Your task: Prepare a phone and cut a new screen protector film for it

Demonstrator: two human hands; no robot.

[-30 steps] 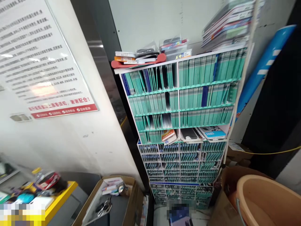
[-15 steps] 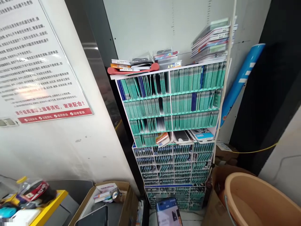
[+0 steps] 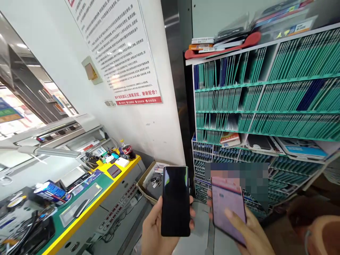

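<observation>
Here the left hand is closed around a black phone, gripping it upright by its lower half with the dark, unlit screen facing the camera. Just beside it, the right hand clasps a second phone — its screen lit pinkish, the thumb lying across the glass. Both devices are in hand and side by side, low in the view; judging by that, the picking-up is done, while anything involving the shelves is not begun, since neither hand touches them. Behind the hands rises a white rack packed with teal packets. To the left runs a workbench with a yellow edge — tools scattered on it — and a cardboard box stands at its end.
</observation>
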